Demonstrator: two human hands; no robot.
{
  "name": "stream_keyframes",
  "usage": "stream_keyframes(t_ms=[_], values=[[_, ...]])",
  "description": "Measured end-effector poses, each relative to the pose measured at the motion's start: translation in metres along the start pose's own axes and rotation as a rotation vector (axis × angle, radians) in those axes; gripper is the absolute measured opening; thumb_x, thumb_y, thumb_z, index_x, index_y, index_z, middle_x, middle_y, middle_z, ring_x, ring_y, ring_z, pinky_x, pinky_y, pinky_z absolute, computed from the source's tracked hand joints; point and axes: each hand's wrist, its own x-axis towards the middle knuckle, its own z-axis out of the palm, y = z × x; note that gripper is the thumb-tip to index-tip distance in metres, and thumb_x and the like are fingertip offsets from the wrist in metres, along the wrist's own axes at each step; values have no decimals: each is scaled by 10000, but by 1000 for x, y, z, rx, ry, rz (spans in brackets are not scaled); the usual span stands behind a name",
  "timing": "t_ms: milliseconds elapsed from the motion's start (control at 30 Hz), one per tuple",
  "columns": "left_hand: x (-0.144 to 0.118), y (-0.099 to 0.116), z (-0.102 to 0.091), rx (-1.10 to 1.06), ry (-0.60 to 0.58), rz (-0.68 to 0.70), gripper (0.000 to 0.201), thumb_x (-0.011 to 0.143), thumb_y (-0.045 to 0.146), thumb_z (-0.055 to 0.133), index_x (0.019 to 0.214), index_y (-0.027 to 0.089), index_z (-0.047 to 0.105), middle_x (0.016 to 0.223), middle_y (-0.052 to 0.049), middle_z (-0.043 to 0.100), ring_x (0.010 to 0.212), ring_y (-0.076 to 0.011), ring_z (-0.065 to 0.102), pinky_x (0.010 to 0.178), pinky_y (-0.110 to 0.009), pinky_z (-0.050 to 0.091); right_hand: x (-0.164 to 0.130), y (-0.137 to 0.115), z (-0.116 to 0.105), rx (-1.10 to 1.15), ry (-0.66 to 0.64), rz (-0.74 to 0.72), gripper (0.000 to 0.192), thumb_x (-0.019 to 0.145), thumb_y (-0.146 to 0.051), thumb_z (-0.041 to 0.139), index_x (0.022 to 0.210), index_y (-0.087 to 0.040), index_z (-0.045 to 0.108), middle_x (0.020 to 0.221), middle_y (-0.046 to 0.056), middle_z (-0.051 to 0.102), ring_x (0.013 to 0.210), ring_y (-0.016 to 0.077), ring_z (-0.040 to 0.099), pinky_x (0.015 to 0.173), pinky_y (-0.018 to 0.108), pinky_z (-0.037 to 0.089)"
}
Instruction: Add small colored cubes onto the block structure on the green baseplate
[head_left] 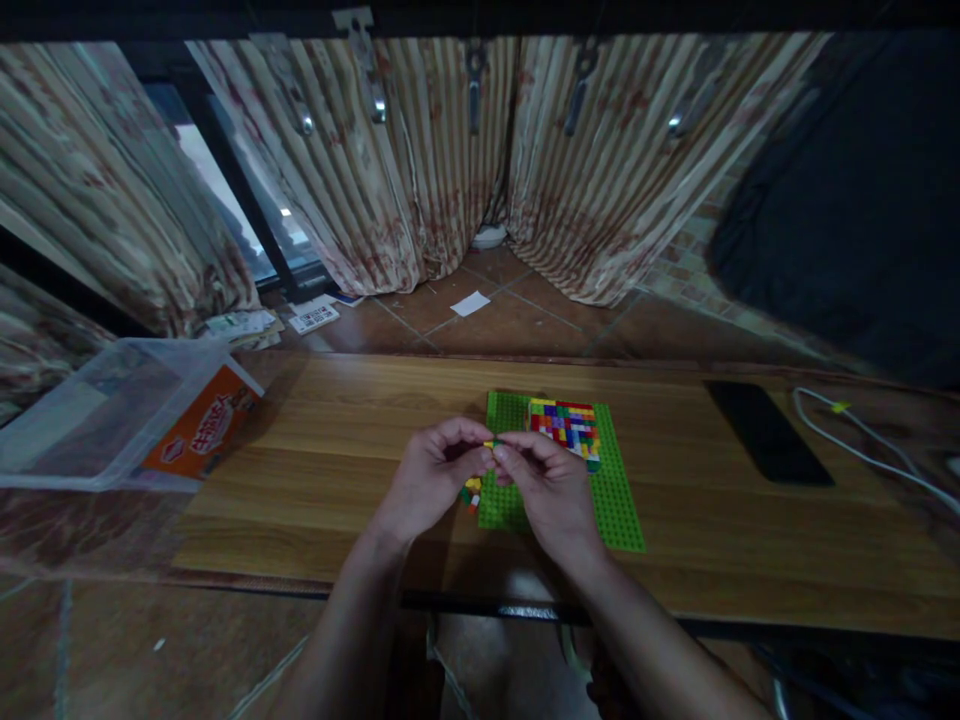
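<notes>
Fingertips of my left hand [435,475] and my right hand [546,487] meet over the left part of a green baseplate [619,500]. Pinched between them are small toy bricks [490,445], yellow and green; how many there are I cannot tell. Behind my right hand, a block of multicoloured toy bricks [566,422] sits on the plate, its near left part hidden by the hand. A few loose bricks [472,492], yellow, green, white and orange, lie just left of the plate, close under my left hand.
The wooden table [315,480] carries a clear plastic bin [112,410] with an orange label at the far left. A black phone-like slab [769,432] and a white cable [862,435] lie on the right. Striped curtains [420,170] hang beyond the table.
</notes>
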Motion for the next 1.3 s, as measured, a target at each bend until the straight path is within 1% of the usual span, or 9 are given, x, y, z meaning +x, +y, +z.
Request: stream_keyframes(t_ms=[167,333,433,533,600,767,867,1033,1300], values=[[-2,7,8,-3,24,6,208,749,294,772,829,125,682,706,-15,682,641,-103,617,616,-204,492,-5,-3,-3,-49,4,-54,119,810,-312,685,828,-200,721,686,-9,707,602,124,643,569,237,543],[-3,9,12,-78,52,-12,238,708,307,809,806,121,699,681,-12,682,608,-98,617,595,-196,493,-6,-9,-3,10,26,-49,116,776,-312,714,811,-204,737,645,-12,702,551,122,631,550,250,551],[-4,6,8,-175,58,-24,230,696,289,817,819,132,701,705,-3,684,604,-91,621,620,-204,515,-3,-11,-6,46,72,-24,149,735,-339,751,799,-206,733,599,-25,676,521,122,616,533,260,548],[-5,6,-6,-220,-24,-73,251,687,295,819,844,142,696,732,-1,683,609,-97,633,621,-215,523,-3,-9,-8,32,54,-4,176,740,-371,742,805,-209,723,576,-33,652,512,129,612,533,272,543],[-6,8,-19,-134,-78,-105,254,700,307,804,851,136,692,717,-6,676,598,-96,620,590,-202,501,-7,-7,-8,-80,-25,-31,158,788,-360,697,833,-210,721,629,-17,676,542,138,628,544,272,531],[-9,9,-51,153,5,-118,220,757,310,715,878,127,691,633,7,632,520,-89,545,509,-194,427,-15,4,-5,-622,-272,-254,143,878,-227,575,825,-208,707,794,36,704,716,177,663,683,303,500],[-11,7,-58,331,-14,-95,159,768,251,659,855,130,714,669,-9,655,563,-102,562,540,-202,430,-16,13,-5,-807,-345,-285,162,893,-190,547,822,-215,690,822,41,700,744,191,664,697,314,486],[-12,0,-56,563,-94,-37,182,759,144,574,837,153,738,662,-3,669,574,-108,583,551,-192,438,-14,21,-5,-923,-369,-345,175,907,-184,525,836,-227,679,839,43,701,764,197,660,703,317,482],[-7,-6,-54,829,-82,-4,224,700,97,566,806,173,747,719,-15,699,649,-136,635,616,-211,465,-14,27,0,-887,-356,-312,198,874,-146,533,981,-197,693,967,85,730,874,234,685,784,354,511]])
